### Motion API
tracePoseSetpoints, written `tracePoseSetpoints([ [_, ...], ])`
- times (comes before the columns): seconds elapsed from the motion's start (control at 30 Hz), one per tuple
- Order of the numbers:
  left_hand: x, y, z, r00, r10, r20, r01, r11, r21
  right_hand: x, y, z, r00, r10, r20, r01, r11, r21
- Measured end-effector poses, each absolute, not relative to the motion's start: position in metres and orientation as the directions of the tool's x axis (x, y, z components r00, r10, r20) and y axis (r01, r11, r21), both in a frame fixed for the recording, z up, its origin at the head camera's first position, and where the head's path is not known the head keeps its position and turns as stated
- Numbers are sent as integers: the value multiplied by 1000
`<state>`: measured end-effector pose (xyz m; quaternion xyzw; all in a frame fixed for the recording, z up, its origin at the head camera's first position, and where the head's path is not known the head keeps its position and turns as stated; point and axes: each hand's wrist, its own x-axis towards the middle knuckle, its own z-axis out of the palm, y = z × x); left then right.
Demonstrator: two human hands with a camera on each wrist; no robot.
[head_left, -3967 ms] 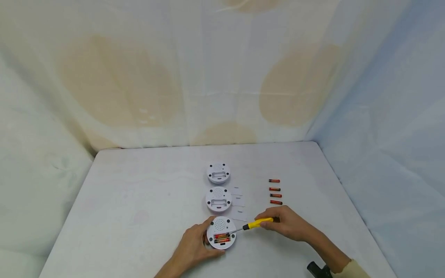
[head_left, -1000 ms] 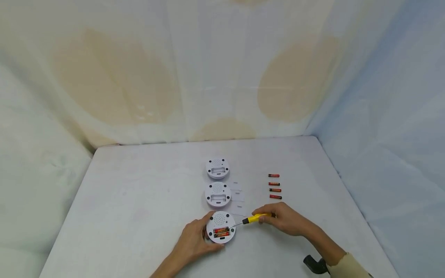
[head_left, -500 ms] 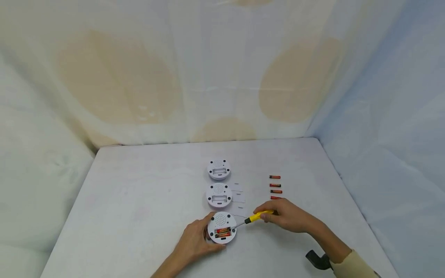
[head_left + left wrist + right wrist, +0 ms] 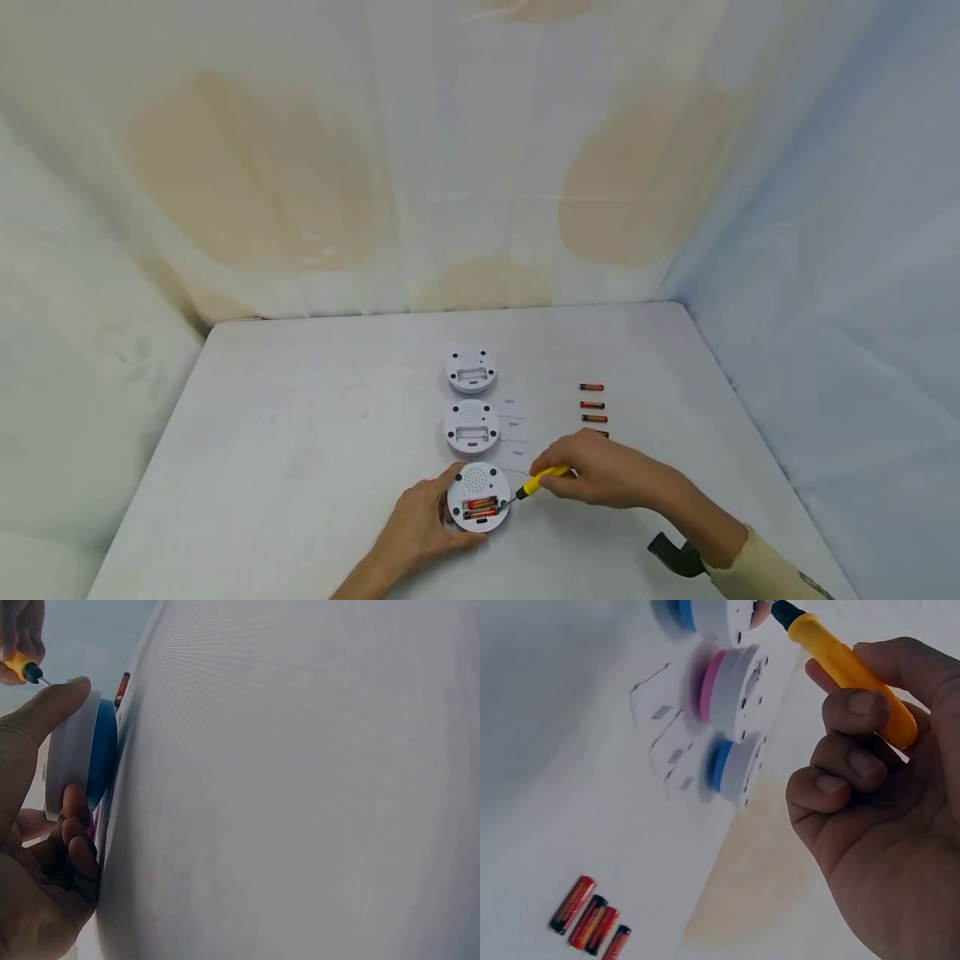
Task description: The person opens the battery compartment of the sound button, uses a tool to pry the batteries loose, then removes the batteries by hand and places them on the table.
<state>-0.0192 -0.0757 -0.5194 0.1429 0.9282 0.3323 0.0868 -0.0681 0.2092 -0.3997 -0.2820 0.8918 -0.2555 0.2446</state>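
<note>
My left hand [image 4: 416, 523] grips the nearest round white device [image 4: 477, 480] by its rim, thumb at the front and fingers round the far side. Two red batteries [image 4: 480, 508] lie in its uncovered compartment. In the left wrist view the device [image 4: 71, 754] shows a blue lower part close to the table. My right hand [image 4: 600, 471] holds a screwdriver [image 4: 546, 479] by its yellow handle, seen large in the right wrist view as a screwdriver [image 4: 847, 664]. Its metal tip meets the right end of the batteries in the head view.
Two more round devices, a middle one [image 4: 471, 415] and a far one [image 4: 471, 367], stand behind with bare compartments. Several white battery covers [image 4: 514, 429] lie beside them. Several red batteries [image 4: 592, 405] form a column at right. A black curved object [image 4: 675, 557] shows by the right sleeve.
The right hand has shifted slightly left and the screwdriver now slants more steeply, its tip lower, at the front battery. The batteries sit slightly tilted compared with before. The left hand keeps its grip.
</note>
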Motion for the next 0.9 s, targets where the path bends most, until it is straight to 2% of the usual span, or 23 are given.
tracePoseSetpoints([
  [0.33,-19,-75,-519,-940,321,-114,175,742,647,-65,191,-391,-714,-634,-297,-398,716,-573],
  [0.6,-19,-75,-520,-941,326,-84,197,736,647,-63,188,-391,-718,-623,-310,-384,726,-571],
  [0.9,-20,-76,-523,-942,326,-77,205,743,637,-59,200,-401,-749,-603,-274,-336,702,-628],
])
